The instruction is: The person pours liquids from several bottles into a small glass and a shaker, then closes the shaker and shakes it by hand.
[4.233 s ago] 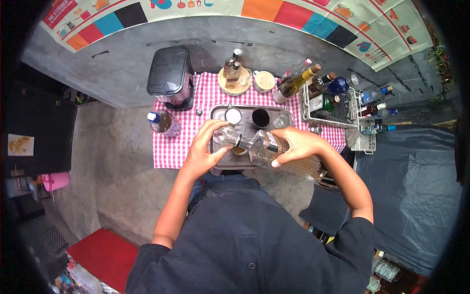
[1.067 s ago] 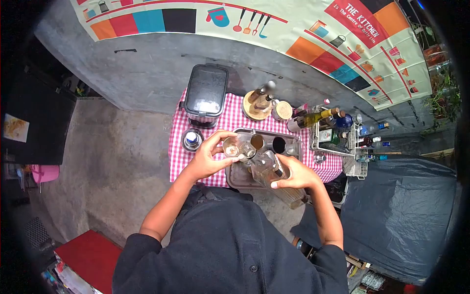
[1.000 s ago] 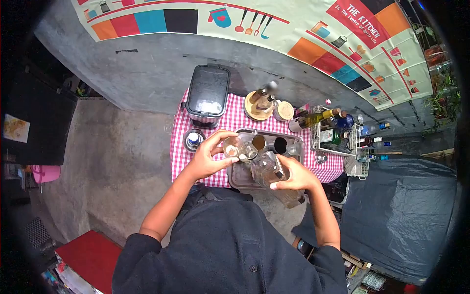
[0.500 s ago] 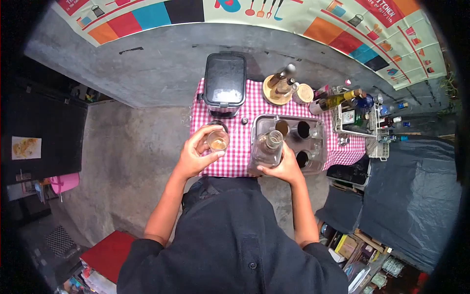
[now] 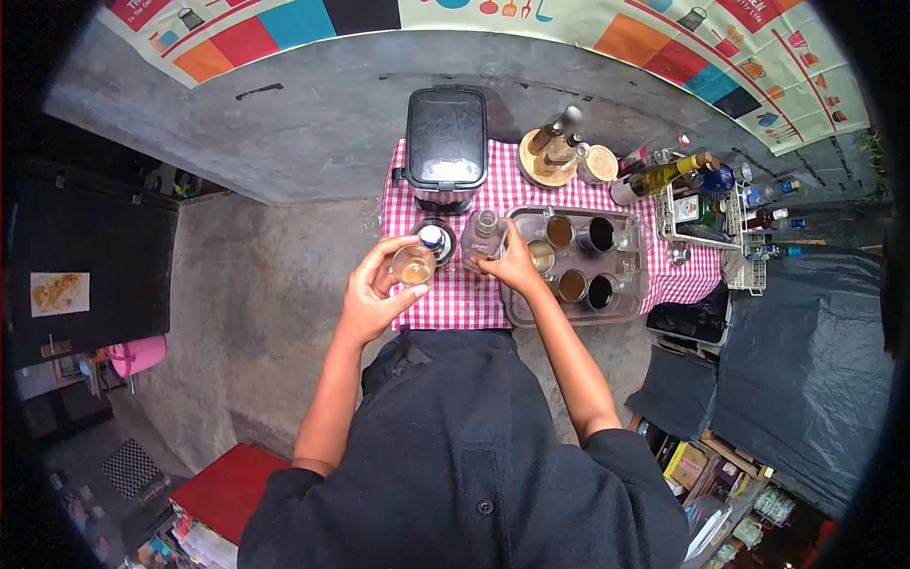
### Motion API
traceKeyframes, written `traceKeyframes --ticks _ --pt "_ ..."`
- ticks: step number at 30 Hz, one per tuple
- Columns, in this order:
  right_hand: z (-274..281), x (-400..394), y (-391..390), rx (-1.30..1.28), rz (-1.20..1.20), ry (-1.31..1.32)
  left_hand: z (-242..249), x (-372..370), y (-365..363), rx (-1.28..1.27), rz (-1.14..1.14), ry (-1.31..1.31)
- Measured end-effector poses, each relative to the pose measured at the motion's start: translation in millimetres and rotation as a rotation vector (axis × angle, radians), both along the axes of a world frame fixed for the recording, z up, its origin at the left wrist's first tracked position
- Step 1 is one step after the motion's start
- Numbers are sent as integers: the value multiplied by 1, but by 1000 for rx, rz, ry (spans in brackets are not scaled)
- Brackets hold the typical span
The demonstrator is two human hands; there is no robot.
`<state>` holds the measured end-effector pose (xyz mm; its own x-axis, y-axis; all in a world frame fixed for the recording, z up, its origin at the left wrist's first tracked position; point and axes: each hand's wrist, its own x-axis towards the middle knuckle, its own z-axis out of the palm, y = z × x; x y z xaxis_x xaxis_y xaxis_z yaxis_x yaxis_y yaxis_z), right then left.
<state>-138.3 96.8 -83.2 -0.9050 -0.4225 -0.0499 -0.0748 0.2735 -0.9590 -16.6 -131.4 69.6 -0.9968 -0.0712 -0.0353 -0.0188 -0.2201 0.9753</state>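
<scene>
My left hand [image 5: 372, 294] is closed around a small clear glass [image 5: 414, 266] with a little light brown liquid at its bottom. Just beyond that glass stands a dark round item with a white-and-blue top [image 5: 432, 237], partly covered by the glass. My right hand [image 5: 512, 264] grips a clear glass bottle [image 5: 482, 245], its open neck pointing up, beside the tray's left edge. The grey tray [image 5: 621, 313] carries several glass mugs; one brown-filled mug [image 5: 572, 284] and one nearly black mug [image 5: 600, 291] are nearest my right forearm.
A black-lidded bin [image 5: 446, 137] stands at the back left of the checked cloth [image 5: 455, 308]. Behind the tray are a wooden round board [image 5: 545, 171] with bottles and a jar with a wooden lid [image 5: 599, 163]. At right, a white rack [image 5: 697, 237] holds several bottles.
My right hand has moved the clear bottle left, from over the tray to the cloth beside it. The tray's left mug is now uncovered. My left hand still holds the small glass.
</scene>
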Motion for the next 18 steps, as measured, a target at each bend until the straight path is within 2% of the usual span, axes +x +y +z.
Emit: traceKeyframes --ticks 5,8,14,17,18 --pt "9 6 -6 -1 5 20 1 3 9 -10 -17 1" --pt "-9 8 6 18 69 20 2 3 17 -2 -21 -6" --pt "-6 10 20 21 122 -21 9 1 41 -7 16 -25" --pt "-6 4 28 95 208 -7 10 2 52 -70 35 -34" --pt "2 2 31 196 267 26 10 1 57 -79 40 -36"
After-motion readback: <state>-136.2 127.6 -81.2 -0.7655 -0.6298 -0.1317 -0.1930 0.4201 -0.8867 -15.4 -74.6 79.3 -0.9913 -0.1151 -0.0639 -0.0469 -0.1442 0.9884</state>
